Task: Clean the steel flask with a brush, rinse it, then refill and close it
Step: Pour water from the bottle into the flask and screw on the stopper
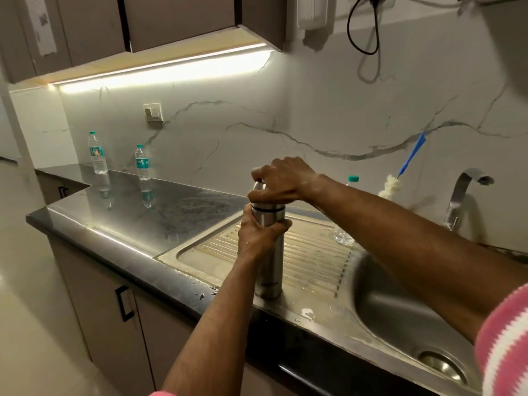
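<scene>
The steel flask (271,264) stands upright on the ribbed steel drainboard (314,261), near its front edge. My left hand (258,238) grips the flask's upper body from the left. My right hand (281,178) is curled over the flask's cap (258,186) from above, and most of the cap is hidden under my fingers. A bottle brush (400,178) with a blue handle and white bristles leans against the wall behind the drainboard. The tap (464,192) stands at the back right, above the sink bowl (400,310).
Two plastic water bottles (98,153) (142,164) stand on the dark counter (128,207) at the back left. A third plastic bottle (344,232) stands behind my right forearm, mostly hidden. Cabinets hang overhead; a black cable dangles on the wall.
</scene>
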